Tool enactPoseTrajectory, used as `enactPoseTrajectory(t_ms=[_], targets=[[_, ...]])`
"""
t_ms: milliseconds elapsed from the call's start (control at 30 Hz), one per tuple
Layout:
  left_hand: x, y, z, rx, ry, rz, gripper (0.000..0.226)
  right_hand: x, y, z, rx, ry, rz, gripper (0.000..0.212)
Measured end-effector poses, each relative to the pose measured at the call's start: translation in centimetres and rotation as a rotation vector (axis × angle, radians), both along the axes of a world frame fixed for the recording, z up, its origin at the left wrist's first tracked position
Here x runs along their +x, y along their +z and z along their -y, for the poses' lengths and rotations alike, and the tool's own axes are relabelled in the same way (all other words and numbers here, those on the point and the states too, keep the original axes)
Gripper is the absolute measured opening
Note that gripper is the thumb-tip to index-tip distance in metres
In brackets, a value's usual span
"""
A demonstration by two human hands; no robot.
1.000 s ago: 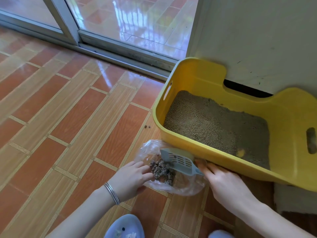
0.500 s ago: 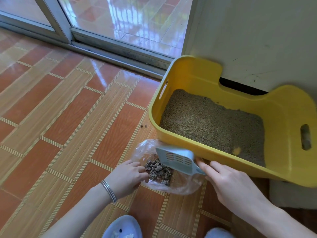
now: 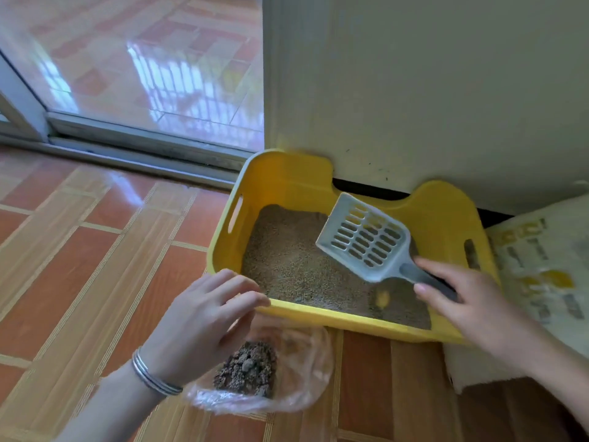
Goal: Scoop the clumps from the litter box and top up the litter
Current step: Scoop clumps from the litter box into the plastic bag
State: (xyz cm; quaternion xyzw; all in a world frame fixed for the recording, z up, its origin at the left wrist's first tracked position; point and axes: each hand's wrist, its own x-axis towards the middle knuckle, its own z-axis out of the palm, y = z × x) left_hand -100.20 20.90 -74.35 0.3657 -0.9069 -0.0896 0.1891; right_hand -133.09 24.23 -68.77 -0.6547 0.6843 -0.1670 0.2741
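Observation:
A yellow litter box holding grey-brown litter stands against the wall. My right hand grips the dark handle of a grey slotted scoop, held empty above the litter. My left hand hovers with loose fingers near the box's front rim, above a clear plastic bag on the floor. A pile of dark clumps lies in that bag.
A white printed sack leans on the right beside the box. A sliding glass door and its metal track run along the back left. Orange tiled floor stretches to the left. A cream wall rises behind the box.
My right hand has lifted the scoop out of the bag and carried it over the litter box. My left hand has let go of the bag and risen toward the box rim.

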Motion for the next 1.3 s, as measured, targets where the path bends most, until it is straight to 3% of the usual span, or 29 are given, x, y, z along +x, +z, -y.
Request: enactPoseTrajectory(t_ms=[233,500,700,800,900,1067,1300], targets=[[-5.8,-0.6,1.1,0.021,-0.132,0.079,0.028,-4.5,-2.8,1.6,0.395,-0.033,-0.343,0.04],[-7.3,-2.1,1.0,0.046,-0.152,0.111,0.026,-5.4,-6.9,2.2,0.302,-0.069,-0.615,0.048],[-7.5,-2.1,1.0,0.044,-0.142,0.114,0.028,-6.3,-7.7,1.6,0.25,-0.049,-0.676,0.056],[-7.6,-2.1,1.0,0.039,-0.13,0.121,0.027,-6.5,-7.1,1.6,0.237,0.009,-0.573,0.047],[-7.5,-2.3,1.0,0.035,-0.127,0.117,0.026,-6.4,-7.0,1.4,0.305,0.14,-0.571,0.051],[-7.5,-2.3,1.0,0.017,-0.123,0.106,0.025,-6.2,-6.2,1.5,0.389,0.1,-0.404,0.041],[-7.5,-2.4,0.9,0.016,-0.128,0.101,0.027,-6.3,-4.7,1.3,0.473,0.134,-0.509,0.03]])
